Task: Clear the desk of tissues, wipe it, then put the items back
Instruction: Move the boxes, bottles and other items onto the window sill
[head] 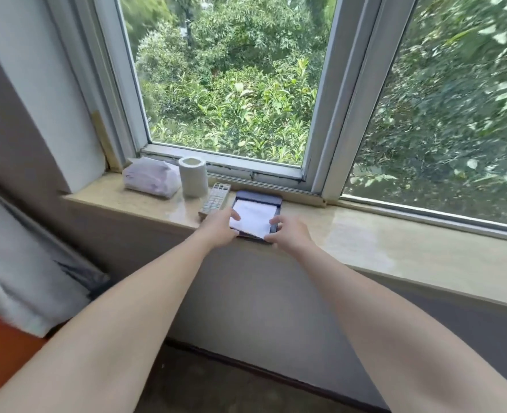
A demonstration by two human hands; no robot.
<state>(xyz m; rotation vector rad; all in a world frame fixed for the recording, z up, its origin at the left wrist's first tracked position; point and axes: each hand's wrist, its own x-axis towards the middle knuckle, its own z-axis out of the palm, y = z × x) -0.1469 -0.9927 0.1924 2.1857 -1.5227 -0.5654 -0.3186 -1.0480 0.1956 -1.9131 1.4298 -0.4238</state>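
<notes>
Item: dark blue case, white tissue lying on top, at near edge of sill.
- Left hand: we noted it gripping case's near-left corner, thumb on tissue.
- Right hand: gripping near-right corner, thumb on rim.
- Remote: just left of case; contact we could not tell.
- Toilet roll: upright, beyond remote.
- Tissue pack: left of roll, near window frame.
- Grey curtain: far left, below sill.
</notes>
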